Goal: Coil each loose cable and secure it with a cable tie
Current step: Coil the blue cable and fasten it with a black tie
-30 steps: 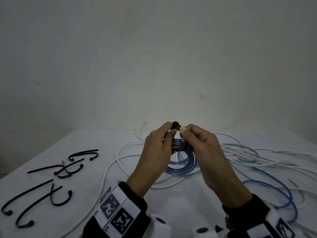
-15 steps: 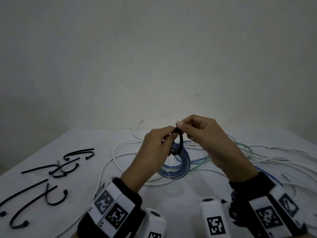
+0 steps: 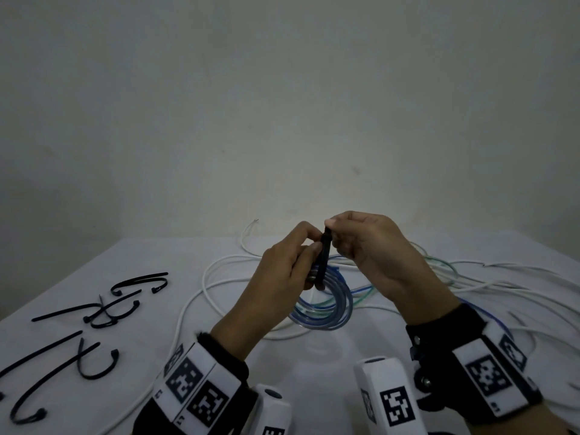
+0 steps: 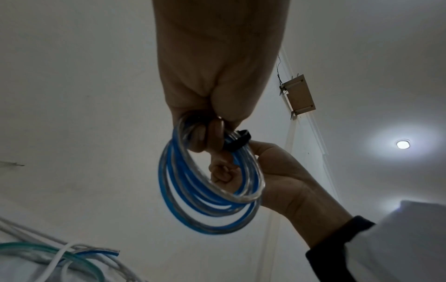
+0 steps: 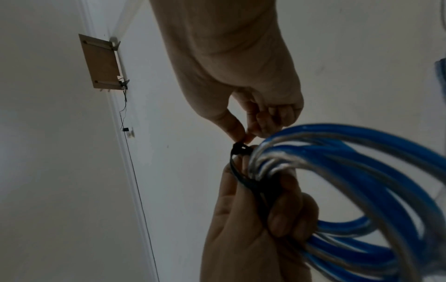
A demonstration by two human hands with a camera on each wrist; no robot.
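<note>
Up top, right hand [image 3: 370,246] thumb and forefinger pinch free end of black cable tie [image 3: 323,259], other fingers curled in; likely drawing it through head to cinch. Left hand [image 3: 282,277] fingers curl round blue coil [image 3: 332,306] at tie, steadying bundle, frame centre, off table [image 3: 131,268]. Coil hangs below fists. Spare ties [image 3: 94,312] lie lower left, well apart. Loose white cables [image 3: 502,284] sprawl right and behind; could snag coil when set down.
</note>
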